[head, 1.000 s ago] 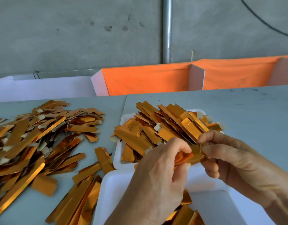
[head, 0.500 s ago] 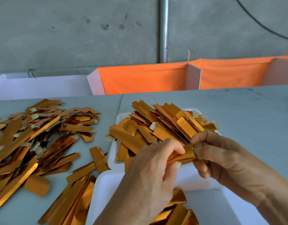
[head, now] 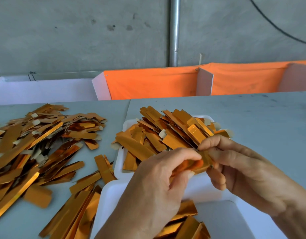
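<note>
Both hands meet over the near white tray [head: 217, 192] and hold one small shiny gold foil card piece [head: 203, 162] between them. My left hand [head: 157, 190] curls round its left part, thumb below and fingers on top. My right hand [head: 243, 171] pinches its right end with thumb and forefinger. Most of the piece is hidden by my fingers. Behind the hands, a far white tray [head: 119, 163] is heaped with several flat gold strips [head: 166, 135].
A large loose pile of gold strips [head: 36, 145] covers the grey table [head: 252, 118] at the left. More strips [head: 76, 213] lie beside the near tray, and a few folded ones [head: 181, 223] lie inside it. White and orange bins [head: 152, 83] stand along the back wall.
My hands have stayed together on the gold piece; my left fingers have closed further over it, and less of it shows.
</note>
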Available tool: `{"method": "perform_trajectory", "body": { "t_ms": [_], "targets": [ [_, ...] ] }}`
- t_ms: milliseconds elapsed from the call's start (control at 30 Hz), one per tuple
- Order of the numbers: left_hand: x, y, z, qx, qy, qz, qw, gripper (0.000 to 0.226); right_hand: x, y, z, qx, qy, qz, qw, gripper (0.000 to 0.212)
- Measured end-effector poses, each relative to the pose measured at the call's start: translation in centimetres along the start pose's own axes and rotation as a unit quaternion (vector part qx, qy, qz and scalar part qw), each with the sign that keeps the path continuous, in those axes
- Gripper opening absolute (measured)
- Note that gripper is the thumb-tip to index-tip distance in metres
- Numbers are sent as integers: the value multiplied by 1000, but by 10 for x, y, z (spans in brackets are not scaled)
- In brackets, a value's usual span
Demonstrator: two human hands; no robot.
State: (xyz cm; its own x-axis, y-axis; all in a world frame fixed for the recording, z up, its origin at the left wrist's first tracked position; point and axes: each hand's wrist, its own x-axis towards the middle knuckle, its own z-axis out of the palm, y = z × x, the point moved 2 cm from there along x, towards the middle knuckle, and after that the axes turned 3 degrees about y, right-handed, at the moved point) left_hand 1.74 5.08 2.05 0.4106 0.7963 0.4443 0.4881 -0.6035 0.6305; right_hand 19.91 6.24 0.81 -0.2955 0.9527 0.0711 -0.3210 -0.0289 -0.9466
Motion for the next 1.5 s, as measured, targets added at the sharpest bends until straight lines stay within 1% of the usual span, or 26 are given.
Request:
{"method": "perform_trajectory", "body": {
  "t_ms": [67,133,233,433,633,700,767,800,833,900,933,1000,1067,1100,1133,1167,1200,1233,1267,1333,1367,1433,1500],
  "targets": [
    [0,1,-2,-20,-5,-4,1000,34,1,1,0,26,-20,7,999,36],
    [0,1,-2,-32,-10,-10,999,32,1,2,-2,39,-16,18,999,43],
    [-1,0,-2,-47,-17,-17,999,29,3,4,-2,46,-2,28,999,44],
    [0,-2,-1,-67,-26,-27,997,28,5,9,0,22,15,31,999,46],
    [0,1,3,-66,-4,-24,998,30,3,7,-1,50,10,50,997,42],
    [0,2,5,-64,8,-29,998,33,2,8,1,51,13,62,997,44],
    [1,3,5,-48,29,-31,998,40,2,12,3,58,-1,111,992,57],
    [1,3,5,-35,39,-30,998,46,1,14,5,62,-23,145,987,65],
    [1,5,5,-20,46,-26,998,52,1,14,7,66,-51,173,981,68],
    [2,8,5,4,41,-7,999,60,-1,13,9,80,-90,194,974,68],
    [2,10,5,10,34,4,999,61,0,11,9,85,-90,192,974,67],
    [2,10,8,5,25,23,999,64,0,9,6,76,-54,175,980,66],
    [2,11,9,-11,46,26,999,64,-1,8,4,22,-23,142,989,58],
    [2,12,9,-33,82,27,996,59,-1,9,5,-16,-22,123,992,50],
    [2,11,8,-72,124,15,990,49,0,9,8,-55,-26,106,992,41],
    [3,8,6,-126,162,-19,979,36,1,10,11,-94,-31,94,991,36],
    [4,6,4,-189,183,-69,962,28,2,11,15,-133,-33,88,987,35],
    [4,2,5,-238,197,-114,944,30,2,13,18,-168,-31,85,982,34],
    [4,-3,8,-262,215,-143,930,34,3,15,21,-203,-27,81,975,34],
    [4,-10,10,-226,250,-174,925,34,4,21,28,-289,-9,62,955,33],
    [4,-11,10,-204,253,-183,928,35,5,24,31,-335,7,50,941,33],
    [4,-13,12,-181,239,-196,934,33,6,29,37,-405,30,35,913,35],
    [4,-14,12,-163,216,-211,939,29,4,30,42,-430,27,37,902,36]
  ]
}}
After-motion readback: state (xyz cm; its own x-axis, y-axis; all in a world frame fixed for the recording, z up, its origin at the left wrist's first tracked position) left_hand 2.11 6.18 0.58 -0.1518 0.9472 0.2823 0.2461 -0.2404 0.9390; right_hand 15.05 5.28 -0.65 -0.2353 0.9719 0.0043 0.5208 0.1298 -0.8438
